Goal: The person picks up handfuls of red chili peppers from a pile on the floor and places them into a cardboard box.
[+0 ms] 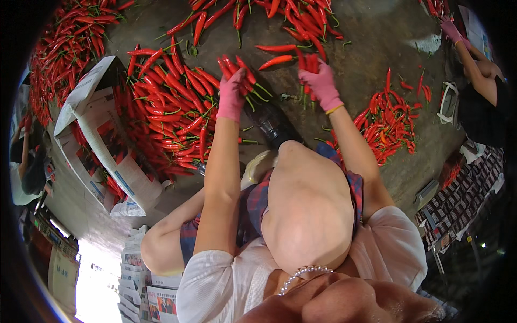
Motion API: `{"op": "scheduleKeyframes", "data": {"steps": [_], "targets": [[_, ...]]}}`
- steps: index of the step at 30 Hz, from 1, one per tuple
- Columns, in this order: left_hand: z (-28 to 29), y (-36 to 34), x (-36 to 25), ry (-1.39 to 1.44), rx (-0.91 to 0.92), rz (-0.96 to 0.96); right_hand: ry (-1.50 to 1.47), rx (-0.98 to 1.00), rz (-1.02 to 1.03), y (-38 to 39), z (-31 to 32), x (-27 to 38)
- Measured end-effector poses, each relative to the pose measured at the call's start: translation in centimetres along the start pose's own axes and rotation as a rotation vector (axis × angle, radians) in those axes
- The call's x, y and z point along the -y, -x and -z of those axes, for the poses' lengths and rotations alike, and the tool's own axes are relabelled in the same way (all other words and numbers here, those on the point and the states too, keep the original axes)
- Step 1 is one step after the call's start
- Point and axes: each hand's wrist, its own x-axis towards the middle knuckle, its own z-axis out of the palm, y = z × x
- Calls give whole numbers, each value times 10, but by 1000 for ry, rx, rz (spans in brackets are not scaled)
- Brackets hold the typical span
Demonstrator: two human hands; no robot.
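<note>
My left hand (232, 97), in a pink glove, is closed round a small bunch of red chili peppers (228, 65), their green stems sticking out toward the right. It hovers at the right edge of a large heap of red chilies (172, 107). In my right hand (323, 89), also pink-gloved, several more red chilies (309, 64) are gripped, with stems pointing down. Just left of that hand, two loose chilies (276, 63) lie on the floor. A far heap of chilies (307, 21) spreads beyond both hands.
A newspaper-lined box (110, 132) with chilies inside stands at left. Smaller, twisted chilies (385, 126) are piled at right. My dark shoe (272, 123) is between the heaps. A co-worker's gloved hand (451, 29) shows at far right, near a white-framed stool (448, 102). Newspapers (161, 302) lie behind me.
</note>
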Motion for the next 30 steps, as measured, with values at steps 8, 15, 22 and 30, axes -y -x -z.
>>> {"op": "scheduleKeyframes", "data": {"steps": [8,15,22,30], "targets": [[-45,47,50,149,-282,-135,825,183,409,-26,-4,41],[-83,34,82,456,-220,-29,741,390,-146,-45,-40,26],[-89,-14,46,250,43,-144,897,367,-15,-61,-59,98],[-129,70,92,-19,29,279,529,66,-189,42,40,12]]}}
